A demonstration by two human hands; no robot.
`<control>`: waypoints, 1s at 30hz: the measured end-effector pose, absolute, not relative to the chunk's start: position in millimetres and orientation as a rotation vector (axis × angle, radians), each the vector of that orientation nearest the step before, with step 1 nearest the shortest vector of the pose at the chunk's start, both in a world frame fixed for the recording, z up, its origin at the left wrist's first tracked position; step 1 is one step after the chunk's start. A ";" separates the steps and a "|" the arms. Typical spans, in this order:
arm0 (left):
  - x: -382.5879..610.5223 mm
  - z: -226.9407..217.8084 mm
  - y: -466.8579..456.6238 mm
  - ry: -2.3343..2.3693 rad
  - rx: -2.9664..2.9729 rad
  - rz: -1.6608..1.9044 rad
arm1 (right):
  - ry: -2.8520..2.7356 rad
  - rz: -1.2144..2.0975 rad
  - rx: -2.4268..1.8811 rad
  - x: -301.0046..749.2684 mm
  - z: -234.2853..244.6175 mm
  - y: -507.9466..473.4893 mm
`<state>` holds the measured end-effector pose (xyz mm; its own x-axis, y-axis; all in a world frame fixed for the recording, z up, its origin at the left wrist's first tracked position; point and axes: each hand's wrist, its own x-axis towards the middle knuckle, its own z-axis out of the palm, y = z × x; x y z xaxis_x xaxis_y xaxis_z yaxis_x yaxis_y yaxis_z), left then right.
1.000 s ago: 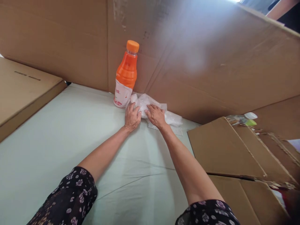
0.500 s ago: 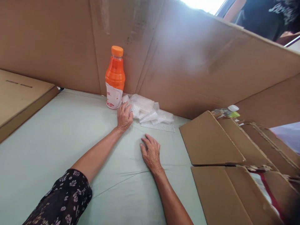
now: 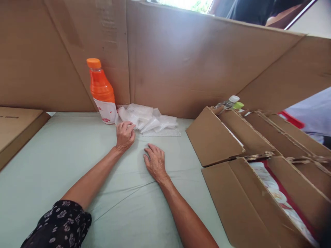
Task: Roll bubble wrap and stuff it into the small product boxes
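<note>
My left hand [image 3: 126, 135] rests at the near left edge of a crumpled heap of clear bubble wrap [image 3: 152, 119]. Its fingers are loosely bent and apart; whether the fingertips touch the wrap I cannot tell. Just behind and left of that hand, an orange bottle [image 3: 102, 91] with an orange cap and a white label stands upright against the cardboard wall. My right hand [image 3: 156, 162] lies on the pale green cloth [image 3: 129, 213], slightly nearer to me, fingers spread and a little curled, with nothing in it.
A tall cardboard wall [image 3: 176, 58] closes off the back. Cardboard compartments [image 3: 222, 137] fill the right side, with a white-capped clear bottle [image 3: 233, 99] poking up from one. A flat cardboard box [image 3: 18, 127] lies at left. Behind the wall, part of a person [image 3: 248, 10] shows.
The view has swung right, so the bottle and wrap appear further left. My left hand has drawn back slightly from the bottle. The right hand stays near the same spot on the cloth.
</note>
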<state>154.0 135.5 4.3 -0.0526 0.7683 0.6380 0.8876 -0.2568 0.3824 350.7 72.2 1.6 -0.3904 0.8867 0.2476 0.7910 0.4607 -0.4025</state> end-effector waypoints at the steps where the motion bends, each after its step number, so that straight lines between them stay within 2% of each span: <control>1: 160.3 4.3 128.6 -1.782 -2.119 -1.163 | -2.296 0.306 -1.416 349.3 2.7 72.2; 8: 193.3 -3.1 50.4 -1.635 -2.535 -0.844 | -2.450 0.248 -1.441 355.5 7.7 38.1; 13: 206.3 -2.5 -36.8 -1.559 -2.695 -0.648 | -2.454 0.213 -1.542 408.2 8.5 -43.6; 20: 242.8 4.4 -153.7 -1.179 -3.076 -0.420 | -2.296 0.120 -1.645 451.0 7.6 -168.6; 24: 251.0 9.4 -184.4 -0.960 -3.326 -0.338 | -2.215 -0.049 -1.472 468.2 51.0 -190.6; 27: 251.3 15.7 -192.5 -0.826 -3.494 -0.309 | -2.022 -0.477 -1.466 506.7 108.4 -172.1; 30: 248.7 19.5 -197.6 -0.901 -3.595 -0.402 | -1.841 -0.820 -1.747 559.9 148.7 -135.6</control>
